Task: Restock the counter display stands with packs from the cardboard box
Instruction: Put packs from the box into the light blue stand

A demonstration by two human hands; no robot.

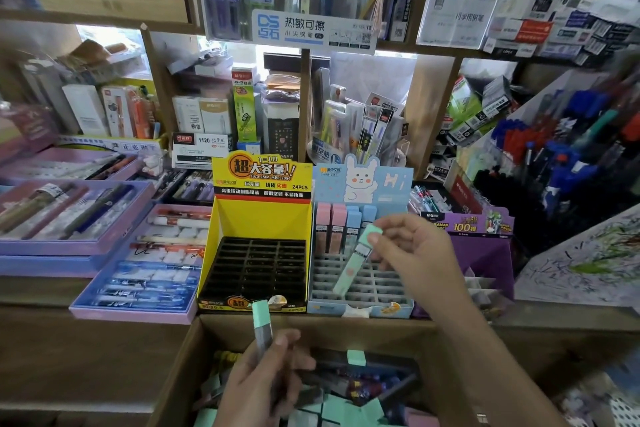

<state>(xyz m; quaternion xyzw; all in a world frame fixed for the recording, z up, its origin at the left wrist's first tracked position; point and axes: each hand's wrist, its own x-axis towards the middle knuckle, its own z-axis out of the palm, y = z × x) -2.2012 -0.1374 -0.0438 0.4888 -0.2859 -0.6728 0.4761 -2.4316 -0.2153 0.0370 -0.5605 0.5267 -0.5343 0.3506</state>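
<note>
Two hands in view, well apart, each clamped on one pack. The right hand (412, 253) pinches a mint-green pack (356, 260) by its cap end, fingers curled; the pack hangs tilted, lower end over the grid of the blue stand (360, 184), which has a rabbit on its back card. The left hand (266, 381) grips a second pack (262, 326), mint cap and dark body, held nearly upright above the cardboard box (363, 333). The box sits at the near edge, open, with many loose packs inside: mint caps mostly, one pink at the lower right, several dark ones; too jumbled to count. Three stands sit side by side on the tabletop (34, 291) just behind the box. The yellow stand (259, 229) on the left has a black grid whose visible slots all hold nothing. The blue stand in the middle has packs only in its back row: two pink and at least two blue, standing upright. A purple stand (485, 253) is on the right, partly hidden by the right hand. Left of the stands lie lilac trays of pens (138, 274). Shelves (104, 0) of stationery fill the background.
</note>
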